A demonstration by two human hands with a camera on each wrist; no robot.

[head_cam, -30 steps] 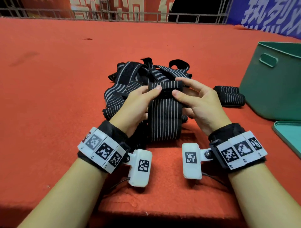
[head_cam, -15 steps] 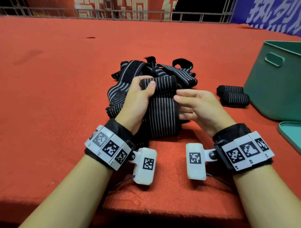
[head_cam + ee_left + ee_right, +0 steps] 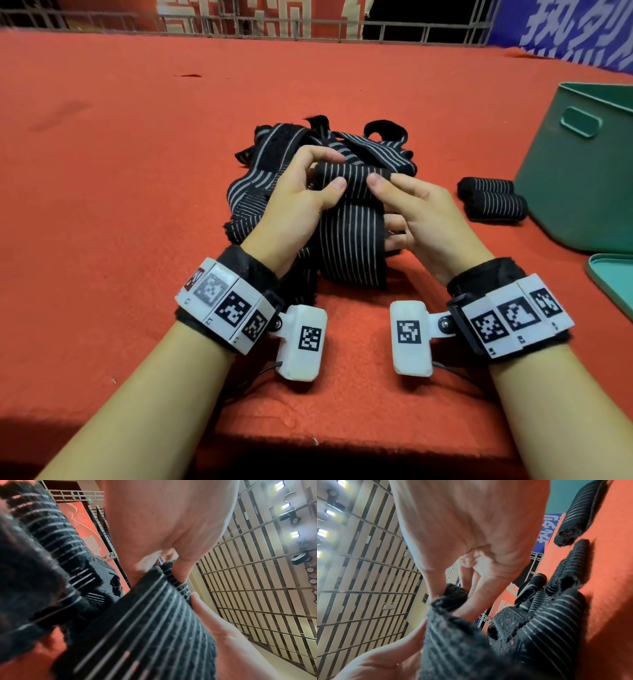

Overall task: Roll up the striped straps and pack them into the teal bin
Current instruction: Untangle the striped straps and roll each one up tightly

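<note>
A black strap with thin white stripes (image 3: 352, 236) hangs between my two hands, its top end wound into a small roll (image 3: 352, 176). My left hand (image 3: 301, 202) pinches the roll's left end with thumb and curled fingers. My right hand (image 3: 414, 212) pinches its right end. In the left wrist view the strap (image 3: 154, 622) runs up to the fingertips; in the right wrist view the strap (image 3: 453, 642) does the same. A heap of loose striped straps (image 3: 274, 164) lies behind. Two rolled straps (image 3: 493, 198) lie beside the teal bin (image 3: 579, 171).
All of this sits on a red felt table top (image 3: 120, 205). A teal lid (image 3: 616, 284) lies flat at the right edge, in front of the bin. A metal railing and banners run along the far side.
Both hands have turned the roll and taken a fresh hold on it. The roll has grown a little thicker and the hanging part of the strap has shortened slightly.
</note>
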